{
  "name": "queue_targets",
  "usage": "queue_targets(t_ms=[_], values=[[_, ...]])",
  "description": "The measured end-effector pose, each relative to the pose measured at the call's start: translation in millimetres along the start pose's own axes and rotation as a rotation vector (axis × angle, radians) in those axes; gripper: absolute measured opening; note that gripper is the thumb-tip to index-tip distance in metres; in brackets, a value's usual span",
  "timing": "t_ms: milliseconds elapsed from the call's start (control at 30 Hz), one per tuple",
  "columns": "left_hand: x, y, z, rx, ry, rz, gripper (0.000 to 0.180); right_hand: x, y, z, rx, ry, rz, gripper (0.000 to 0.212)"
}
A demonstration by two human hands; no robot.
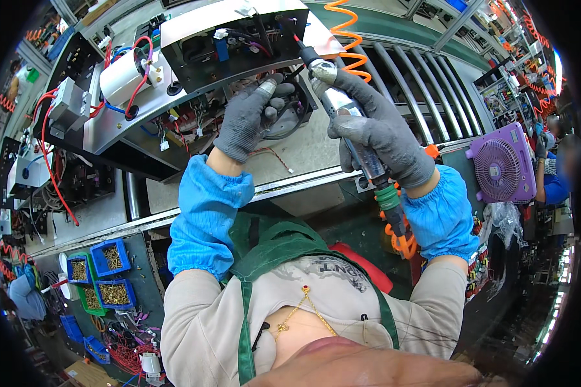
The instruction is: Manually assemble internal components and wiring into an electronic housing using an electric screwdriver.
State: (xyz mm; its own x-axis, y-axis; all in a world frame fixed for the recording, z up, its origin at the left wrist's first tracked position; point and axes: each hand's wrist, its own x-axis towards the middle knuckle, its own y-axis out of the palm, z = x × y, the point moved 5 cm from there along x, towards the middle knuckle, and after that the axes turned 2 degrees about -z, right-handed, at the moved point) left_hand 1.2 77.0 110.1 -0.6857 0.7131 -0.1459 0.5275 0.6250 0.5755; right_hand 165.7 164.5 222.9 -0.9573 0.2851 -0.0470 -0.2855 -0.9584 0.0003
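My right hand (394,132), in a dark grey glove, is wrapped round a silver air screwdriver (336,100). Its tip points up and left, close to the right end of a metal equipment housing (181,55). A green fitting (387,197) joins the tool's lower end. My left hand (246,122), gloved alike, is raised in front of the housing with its fingers curled and thumb against them. Whether something small sits in that pinch is hidden. Cables and a dark hose (290,126) lie just behind the left fingers. A thin wire with a white plug (289,169) rests on the bench below.
Left of the housing are a white cylinder (119,77) with red and blue wires and another unit (32,171). Blue bins (115,293) of brass-coloured fasteners stand lower left. An orange coiled hose (348,32) hangs beside metal rollers (410,90). A purple fan (500,164) is at right.
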Motion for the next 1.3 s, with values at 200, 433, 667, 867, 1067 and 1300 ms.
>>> queue_targets(t_ms=[200,433,667,867,1067,1300], values=[[5.6,-6.8,0.1,-0.360,-0.056,0.024,0.023,-31.4,-3.1,-30.2,0.005,0.162,0.035,0.075],[-1.1,4.3,4.9,-0.506,-0.070,0.018,0.024,-54.9,-1.8,-79.8,-0.227,0.131,0.169,0.077],[-0.4,-1.1,-0.1,-0.327,0.076,-0.008,0.025,-53.9,-4.1,-81.5,-0.243,0.061,0.169,0.078],[0.6,-11.6,-12.3,-0.086,0.145,0.058,0.024,-63.4,-8.9,-96.8,0.389,0.374,0.190,0.077],[-6.8,-12.0,-16.4,0.149,0.257,-0.073,0.026,-51.8,4.1,-93.6,-0.334,0.040,0.212,0.075],[-11.2,6.1,-23.4,0.172,0.204,0.001,0.026,-58.5,3.2,-100.5,0.194,0.184,0.093,0.081]])
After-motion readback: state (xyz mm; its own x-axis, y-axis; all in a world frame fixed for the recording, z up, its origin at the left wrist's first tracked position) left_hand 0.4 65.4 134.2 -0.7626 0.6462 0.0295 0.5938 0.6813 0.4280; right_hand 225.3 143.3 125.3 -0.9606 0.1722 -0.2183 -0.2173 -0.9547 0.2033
